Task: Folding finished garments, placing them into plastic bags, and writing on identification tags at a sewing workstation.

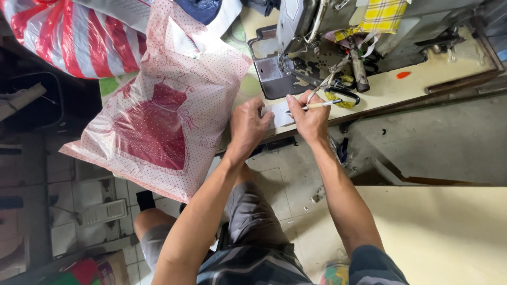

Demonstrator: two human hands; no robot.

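A small white slip (pixel 279 113), lying at the table edge (pixel 422 89) beside the sewing machine (pixel 296 47), is being pinned flat under the left hand (pixel 248 126) while a pen (pixel 321 104), clamped in the right hand's (pixel 311 120) fingers, is being guided best with short, steady strokes.

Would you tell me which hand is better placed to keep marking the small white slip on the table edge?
The right hand: its fingers already grip the pen over the white slip, while the left hand presses the slip flat.
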